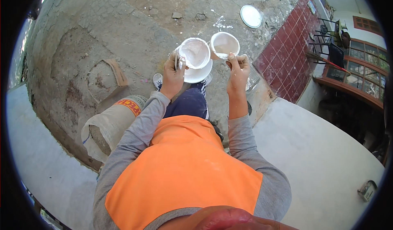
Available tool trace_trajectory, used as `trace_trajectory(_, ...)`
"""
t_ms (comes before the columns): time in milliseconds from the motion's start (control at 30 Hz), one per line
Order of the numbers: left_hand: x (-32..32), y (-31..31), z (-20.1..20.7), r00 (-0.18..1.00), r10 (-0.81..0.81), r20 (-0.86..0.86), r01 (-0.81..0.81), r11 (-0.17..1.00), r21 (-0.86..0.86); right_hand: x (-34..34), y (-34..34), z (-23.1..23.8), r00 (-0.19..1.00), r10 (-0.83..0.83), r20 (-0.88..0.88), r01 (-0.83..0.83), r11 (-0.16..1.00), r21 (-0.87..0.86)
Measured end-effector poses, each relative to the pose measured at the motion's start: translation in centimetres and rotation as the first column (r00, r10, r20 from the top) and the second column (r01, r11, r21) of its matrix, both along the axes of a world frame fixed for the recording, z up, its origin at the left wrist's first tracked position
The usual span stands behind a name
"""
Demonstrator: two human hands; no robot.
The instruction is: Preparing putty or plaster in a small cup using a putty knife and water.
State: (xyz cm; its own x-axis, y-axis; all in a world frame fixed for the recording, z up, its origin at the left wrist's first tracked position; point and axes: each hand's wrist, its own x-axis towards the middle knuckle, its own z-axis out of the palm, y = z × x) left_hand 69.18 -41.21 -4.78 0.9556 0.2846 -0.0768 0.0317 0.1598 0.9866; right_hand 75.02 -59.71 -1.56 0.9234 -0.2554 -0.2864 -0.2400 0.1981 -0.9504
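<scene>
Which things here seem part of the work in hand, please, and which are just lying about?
Likely in use:
- left hand: white-smeared tub
- right hand: second tub
- white container beneath

Apparently lying about:
- open sack
- cardboard piece
- red-handled broom

Concrete floor [135, 37] bears sack [116, 117], cardboard [117, 72] — and white disc [251, 16].

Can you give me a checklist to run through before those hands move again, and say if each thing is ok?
1. Left hand gripping the left pot: ok, fingers at its rim.
2. Right hand gripping the right pot: ok, thumb at its rim.
3. Both pots uncovered: ok, their openings show.
4. A hand free to grab something else: not ok, both are holding pots.
5. What is in the white container below: cannot tell, the left pot partly covers it.
6. Round white disc clear of the hands: ok, it lies apart.
</scene>
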Motion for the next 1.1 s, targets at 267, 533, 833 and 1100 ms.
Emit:
trace_trajectory(267,-2.0,3.3,0.7,0.997,-0.052,-0.06,0.056,0.996,0.066,-0.5,0.1,-16.7,0.954,0.047,-0.297,-0.048,0.999,0.005)
trace_trajectory(533,-3.0,7.1,-1.9,0.979,-0.19,-0.072,0.202,0.866,0.458,-3.9,2.0,-34.6,0.799,-0.237,-0.553,-0.104,0.85,-0.516)
trace_trajectory(833,-8.6,12.3,-10.4,0.889,0.081,-0.45,0.068,0.95,0.305,-2.5,4.6,-43.6,0.545,-0.346,-0.764,-0.128,0.866,-0.483)
trace_trajectory(1100,-7.3,12.6,-12.6,0.829,0.157,-0.537,-0.111,0.987,0.118,-2.1,6.0,-45.5,0.498,-0.388,-0.776,-0.13,0.851,-0.509)
